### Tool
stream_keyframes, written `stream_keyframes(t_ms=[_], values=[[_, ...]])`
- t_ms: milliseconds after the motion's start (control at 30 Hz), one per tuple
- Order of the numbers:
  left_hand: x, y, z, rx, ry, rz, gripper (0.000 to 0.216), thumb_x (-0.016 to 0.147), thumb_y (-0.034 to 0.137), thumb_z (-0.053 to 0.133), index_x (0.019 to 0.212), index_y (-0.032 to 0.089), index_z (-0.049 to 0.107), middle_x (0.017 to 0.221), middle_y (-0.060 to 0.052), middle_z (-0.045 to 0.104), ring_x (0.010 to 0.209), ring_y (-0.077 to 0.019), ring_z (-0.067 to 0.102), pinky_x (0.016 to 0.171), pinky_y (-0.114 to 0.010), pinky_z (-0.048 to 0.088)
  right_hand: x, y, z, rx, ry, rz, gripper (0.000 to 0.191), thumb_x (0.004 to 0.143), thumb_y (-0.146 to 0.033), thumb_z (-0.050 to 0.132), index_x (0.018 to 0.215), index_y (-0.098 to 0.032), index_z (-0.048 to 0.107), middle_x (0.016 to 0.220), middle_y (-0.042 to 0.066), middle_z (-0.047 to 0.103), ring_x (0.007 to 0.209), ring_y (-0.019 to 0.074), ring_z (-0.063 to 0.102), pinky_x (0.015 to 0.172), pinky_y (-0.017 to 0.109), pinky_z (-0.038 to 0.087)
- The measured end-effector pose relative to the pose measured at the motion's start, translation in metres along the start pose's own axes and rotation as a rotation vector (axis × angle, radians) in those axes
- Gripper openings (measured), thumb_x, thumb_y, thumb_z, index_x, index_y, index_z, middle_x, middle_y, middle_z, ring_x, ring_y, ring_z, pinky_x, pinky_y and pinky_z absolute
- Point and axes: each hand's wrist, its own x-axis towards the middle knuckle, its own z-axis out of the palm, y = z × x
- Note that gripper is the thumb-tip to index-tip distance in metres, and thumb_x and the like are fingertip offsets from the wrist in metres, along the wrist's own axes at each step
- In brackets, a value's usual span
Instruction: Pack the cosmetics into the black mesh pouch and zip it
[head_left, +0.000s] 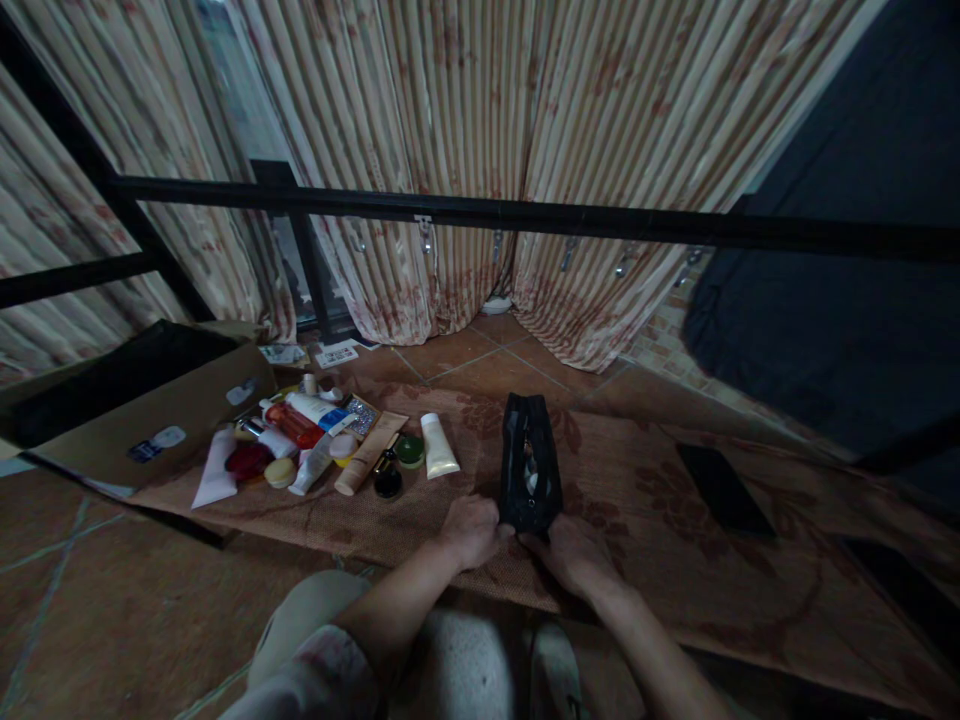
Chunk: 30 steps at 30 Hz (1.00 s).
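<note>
A black mesh pouch [529,462] lies on the brown mat [660,500] straight in front of me, with small items showing through its mesh. My left hand [471,528] is closed on the pouch's near left corner. My right hand [571,552] grips the near right corner, fingers curled. To the left of the pouch lies a spread of toiletries: a cream tube [437,446], a beige tube [369,455], a green-lidded jar [410,450], a black round jar [388,485] and several other tubes and bottles [300,430].
A flattened cardboard box [150,420] lies at the far left. A black metal rail [525,215] crosses in front of striped curtains [465,130]. A dark flat object [724,490] rests on the mat to the right. My knees [450,660] are below.
</note>
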Motion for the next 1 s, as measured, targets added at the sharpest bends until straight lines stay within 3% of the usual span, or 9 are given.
stream_keyframes(t_ms=[1000], values=[[-0.0005,-0.0015,0.0052,0.025,0.017,0.017,0.038,0.085,0.043,0.049,0.093,0.011,0.068,0.091,-0.015,0.071,0.093,-0.0280,0.066,0.083,-0.037,0.051,0.0025,0.0035,0.0059,-0.007,-0.003,-0.024,0.033,0.087,-0.042,0.050,0.098,-0.016,0.068,0.102,0.014,0.071,0.099,0.0271,0.065,0.076,0.031,0.044]])
